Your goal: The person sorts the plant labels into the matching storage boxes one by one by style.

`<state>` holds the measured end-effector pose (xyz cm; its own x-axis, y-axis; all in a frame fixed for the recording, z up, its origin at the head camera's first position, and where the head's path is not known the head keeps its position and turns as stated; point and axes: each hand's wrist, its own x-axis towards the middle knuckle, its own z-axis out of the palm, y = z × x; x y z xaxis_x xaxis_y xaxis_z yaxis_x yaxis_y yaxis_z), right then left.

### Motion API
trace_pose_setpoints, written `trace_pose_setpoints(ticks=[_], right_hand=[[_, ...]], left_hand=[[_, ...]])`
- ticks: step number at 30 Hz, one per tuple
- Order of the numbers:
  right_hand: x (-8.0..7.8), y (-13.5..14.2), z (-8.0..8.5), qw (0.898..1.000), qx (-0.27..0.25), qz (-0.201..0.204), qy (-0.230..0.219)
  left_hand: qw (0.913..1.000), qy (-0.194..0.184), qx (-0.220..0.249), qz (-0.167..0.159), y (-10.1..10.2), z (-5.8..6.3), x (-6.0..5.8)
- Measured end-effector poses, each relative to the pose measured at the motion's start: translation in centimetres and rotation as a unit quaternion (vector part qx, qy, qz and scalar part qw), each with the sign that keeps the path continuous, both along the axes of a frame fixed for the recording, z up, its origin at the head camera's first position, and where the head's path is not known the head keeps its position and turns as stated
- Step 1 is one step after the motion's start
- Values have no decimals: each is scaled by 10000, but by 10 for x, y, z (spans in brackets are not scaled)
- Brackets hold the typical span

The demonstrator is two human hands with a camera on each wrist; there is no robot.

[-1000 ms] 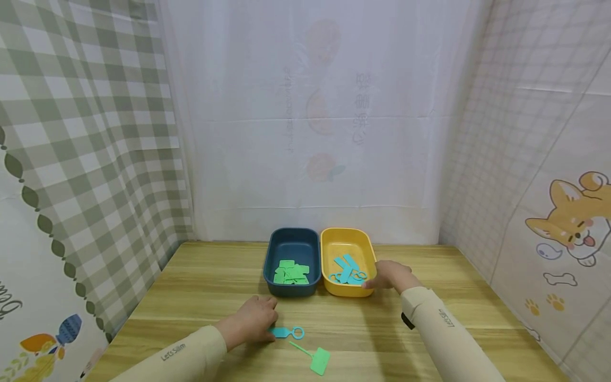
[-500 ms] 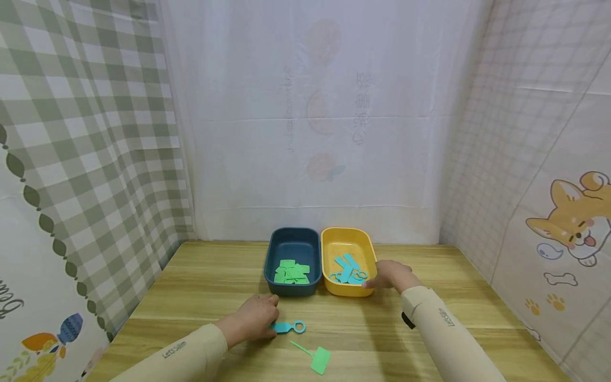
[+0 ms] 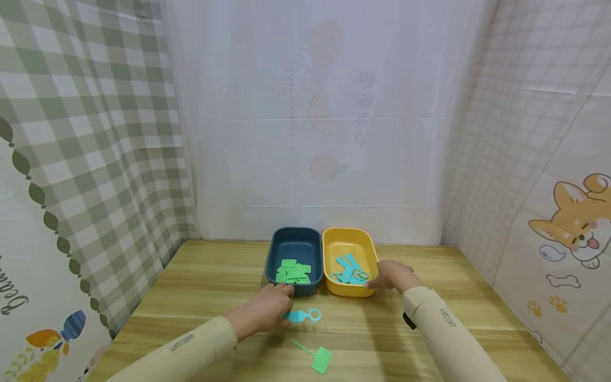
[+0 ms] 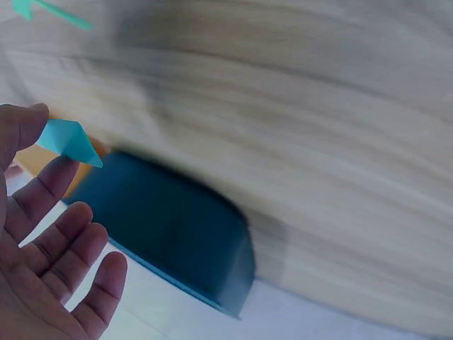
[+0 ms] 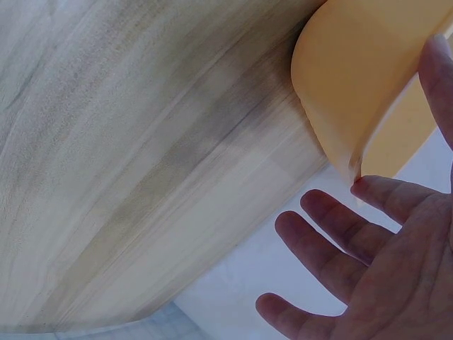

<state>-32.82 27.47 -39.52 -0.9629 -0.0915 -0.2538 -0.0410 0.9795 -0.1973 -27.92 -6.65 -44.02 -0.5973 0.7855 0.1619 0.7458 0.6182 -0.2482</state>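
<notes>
My left hand (image 3: pixel 267 307) pinches a light-blue plastic tag (image 4: pixel 69 139) between thumb and index finger, its ring end (image 3: pixel 314 314) pointing right. The other left fingers are loosely bent in the left wrist view. Held just above the table, the tag is near the front of the dark blue bin (image 3: pixel 318 268). My right hand (image 3: pixel 393 275) rests at the right front corner of the yellow bin (image 5: pixel 347 78), thumb and index finger touching its rim and the others extended. On the table lies a green tag (image 3: pixel 322 360) with a thin tail.
Several green tags (image 3: pixel 293 271) lie in the dark blue bin. The yellow bin beside it contains several light-blue ring tags (image 3: pixel 348 269). Wooden tabletop (image 3: pixel 210 286) surrounds both bins, and a white curtain (image 3: pixel 248 159) hangs behind.
My left hand has lifted the light-blue tag and carried it right and forward, toward the bins. My right hand has stayed at the yellow bin. The head view has shifted slightly.
</notes>
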Motion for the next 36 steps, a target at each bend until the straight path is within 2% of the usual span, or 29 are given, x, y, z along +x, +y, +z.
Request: trace_pose_setpoints(ticks=[6,12,14,22,26,36], right_hand=[[-1,0,0,10000,-7,-1,10],[-1,0,-1,10000,-32,-1,-2],[-1,0,-1,10000,-32,1,-4],[-1,1,-1,10000,-22,35,8],[-2,1,-2,10000,-18,41,21],[-2,1,-2,10000,-14,-7,-16]], left_hand=[[10000,50,80,19,15,12,-5],[9994,313,59,119,30,23,-16],[9992,327,79,205,34,27,-21],[9975,-32,130,692,53,41,-40],[9958,-43,137,900,63,45,-49],[9915,-38,177,1292,92,51,-61]])
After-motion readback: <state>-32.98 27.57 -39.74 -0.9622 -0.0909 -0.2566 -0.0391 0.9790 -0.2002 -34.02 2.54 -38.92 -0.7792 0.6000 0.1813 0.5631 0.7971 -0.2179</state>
